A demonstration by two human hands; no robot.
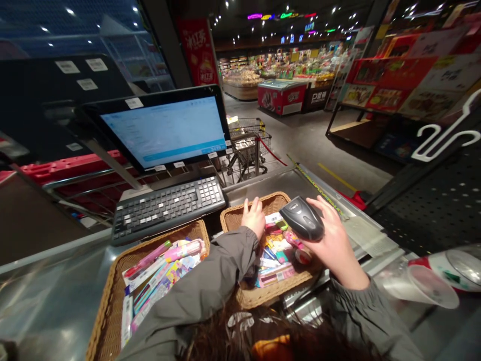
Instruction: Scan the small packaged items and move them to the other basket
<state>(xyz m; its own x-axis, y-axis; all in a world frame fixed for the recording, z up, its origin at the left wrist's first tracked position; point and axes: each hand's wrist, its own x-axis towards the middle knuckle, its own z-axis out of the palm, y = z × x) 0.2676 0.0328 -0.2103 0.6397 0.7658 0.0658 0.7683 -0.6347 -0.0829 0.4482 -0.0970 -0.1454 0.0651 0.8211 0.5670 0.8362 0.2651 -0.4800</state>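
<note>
My right hand (335, 244) is wrapped round a black barcode scanner (302, 218), which it holds above the right wicker basket (259, 299). Small packaged goods (276, 253) in bright wrappers fill that basket, partly covered by the scanner. At the basket's far left part is my left hand (254, 218), its visible fingers stretched out and a little apart; nothing shows in them. To the left, under my grey sleeve, another wicker basket (106, 306) contains several long, slim packets (165, 265) in pink, blue and white.
A black keyboard (169, 208) lies behind the baskets, below a lit monitor (165, 130). The metal counter (48, 296) extends to the left. On the right are a clear plastic cup (432, 288) and a white hook rack (445, 133). Beyond the counter stands a shopping cart (248, 145).
</note>
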